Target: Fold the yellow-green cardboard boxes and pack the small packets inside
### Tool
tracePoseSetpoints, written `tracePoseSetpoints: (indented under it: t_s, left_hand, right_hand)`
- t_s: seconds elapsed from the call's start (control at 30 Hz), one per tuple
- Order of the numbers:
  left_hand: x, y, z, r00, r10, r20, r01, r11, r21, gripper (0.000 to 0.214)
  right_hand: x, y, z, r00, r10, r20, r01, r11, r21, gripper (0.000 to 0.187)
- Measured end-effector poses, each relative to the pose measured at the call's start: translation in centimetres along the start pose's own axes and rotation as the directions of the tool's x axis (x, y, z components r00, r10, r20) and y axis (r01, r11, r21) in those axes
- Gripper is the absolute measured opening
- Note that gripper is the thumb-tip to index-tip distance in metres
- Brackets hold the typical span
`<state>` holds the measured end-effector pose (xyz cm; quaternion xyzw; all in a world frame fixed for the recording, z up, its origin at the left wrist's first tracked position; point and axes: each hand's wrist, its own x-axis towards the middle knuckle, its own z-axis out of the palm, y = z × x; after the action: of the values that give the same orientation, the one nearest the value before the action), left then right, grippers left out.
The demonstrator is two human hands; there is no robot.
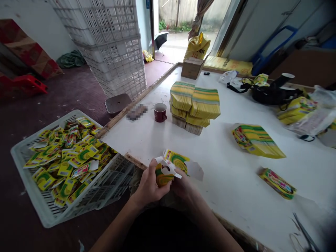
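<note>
The white table (223,189) is spanning the work area. To its left, a slatted crate (48,222) is holding heaped yellow-green cartons (65,166). On the table, a stack of bundled cartons (194,105) is standing beyond the hands. A loose carton (180,161) is lying just past the near edge. The left hand (147,185) is gripping a held carton (161,175), which is sitting between the thumb and the fingers. The right hand (183,187) is meeting its right side; those fingers are partly hiding, their grip not showing. White flaps (167,168) are projecting from its top.
</note>
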<state>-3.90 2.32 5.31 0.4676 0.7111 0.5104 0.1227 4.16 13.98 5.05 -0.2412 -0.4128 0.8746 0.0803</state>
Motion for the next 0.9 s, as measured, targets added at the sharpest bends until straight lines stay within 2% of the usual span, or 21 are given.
tracePoseSetpoints:
  t_s: [0.1,0.17,0.2,0.27,0.33,0.4,0.47,0.53,0.57,0.63,0.7,0.73,0.83,0.9]
  left_hand:
    - [0.5,0.1,-0.3,0.996,-0.093,0.003,0.093,0.995,-0.027,0.067]
    - [0.8,0.2,-0.6,0.988,-0.155,-0.006,0.155,0.987,-0.032,0.064]
    - [0.9,0.3,-0.7,0.986,-0.169,0.002,0.169,0.986,-0.018,0.063]
    - [1.0,0.4,-0.8,0.985,-0.163,0.048,0.161,0.986,0.041,0.061]
    - [0.9,0.5,-0.6,0.988,-0.109,0.107,0.094,0.987,0.129,0.058]
    - [0.8,0.7,-0.5,0.987,-0.059,0.151,0.025,0.976,0.216,0.056]
    - [0.8,0.7,-0.3,0.979,-0.067,0.191,0.012,0.961,0.275,0.057]
    - [0.8,0.5,-0.3,0.967,-0.14,0.213,0.079,0.959,0.271,0.061]
    - [0.9,0.3,-0.3,0.958,-0.179,0.224,0.121,0.96,0.251,0.063]
    - [1.0,-0.2,-0.2,0.955,-0.196,0.221,0.146,0.964,0.22,0.066]
    - [0.9,-0.6,-0.2,0.971,-0.158,0.178,0.117,0.969,0.219,0.064]
    - [0.9,-0.7,-0.2,0.979,-0.142,0.145,0.105,0.966,0.238,0.065]
    - [0.7,-0.7,-0.7,0.982,-0.181,0.057,0.154,0.934,0.322,0.064]
    - [0.5,-0.4,-1.4,0.972,-0.227,0.057,0.192,0.912,0.364,0.059]
  right_hand:
    - [-0.4,1.0,-0.2,0.983,-0.076,0.164,0.067,0.996,0.063,0.061]
    - [-0.7,0.7,-0.6,0.953,-0.182,0.241,0.175,0.983,0.048,0.06]
    - [-0.8,0.5,-0.8,0.945,-0.228,0.234,0.229,0.973,0.023,0.055]
    - [-0.9,-0.2,-0.8,0.953,-0.272,0.133,0.28,0.959,-0.048,0.041]
    - [-0.8,-0.7,-0.5,0.968,-0.25,0.027,0.251,0.962,-0.106,0.034]
    - [-0.7,-1.1,-0.1,0.982,-0.19,0.012,0.189,0.966,-0.175,0.03]
    - [-0.7,-1.2,0.1,0.985,-0.171,0.013,0.166,0.934,-0.317,0.03]
    - [-0.9,-1.1,0.1,0.968,-0.249,0.038,0.232,0.822,-0.52,0.036]
    - [-1.1,-1.0,0.1,0.946,-0.313,0.084,0.295,0.728,-0.618,0.041]
    - [-1.5,-0.6,0.0,0.879,-0.404,0.252,0.443,0.502,-0.743,0.05]
    - [-1.6,-0.1,-0.3,0.809,-0.44,0.391,0.551,0.333,-0.765,0.054]
    - [-1.6,0.1,-0.5,0.786,-0.466,0.406,0.569,0.29,-0.769,0.054]
    - [-1.3,0.4,-1.4,0.736,-0.591,0.331,0.56,0.256,-0.788,0.052]
    - [-1.2,0.3,-1.9,0.721,-0.583,0.375,0.571,0.192,-0.798,0.052]
